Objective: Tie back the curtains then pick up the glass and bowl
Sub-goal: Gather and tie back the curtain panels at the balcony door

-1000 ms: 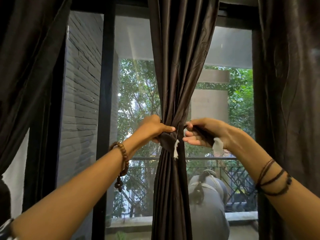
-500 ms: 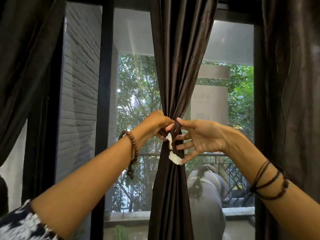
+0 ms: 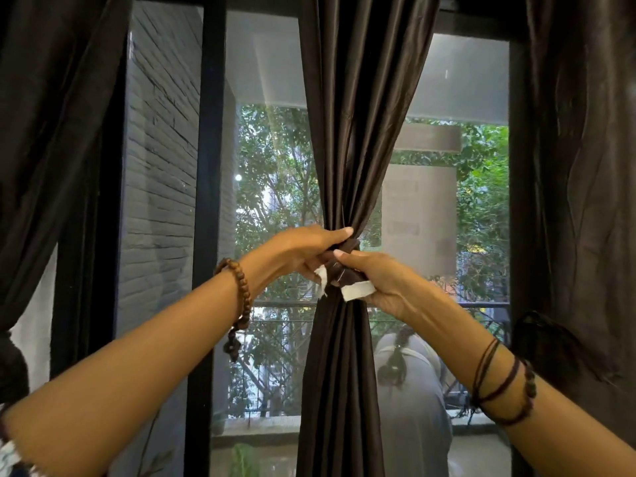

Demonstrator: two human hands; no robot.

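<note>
— Why are both hands bunched at the middle of the curtain (image 3: 347, 132)?

— To keep the gathered folds pinched into a waist while the tie (image 3: 344, 275) goes round. The left hand (image 3: 303, 251) curls over the bundle from the left, its grip wrapped on the cloth and tie so nothing slips.

— And the right hand (image 3: 375, 282)?

— Its grip pinches the tie's dark end with the white tag (image 3: 358, 291), just right of the bundle — I judge it is drawing the knot snug.

— Where does the curtain hang?

— In the centre, against the window frame (image 3: 206, 201), between darker curtains at far left and right.

— The glass and bowl?

— Not in view; that step is not yet begun.
</note>
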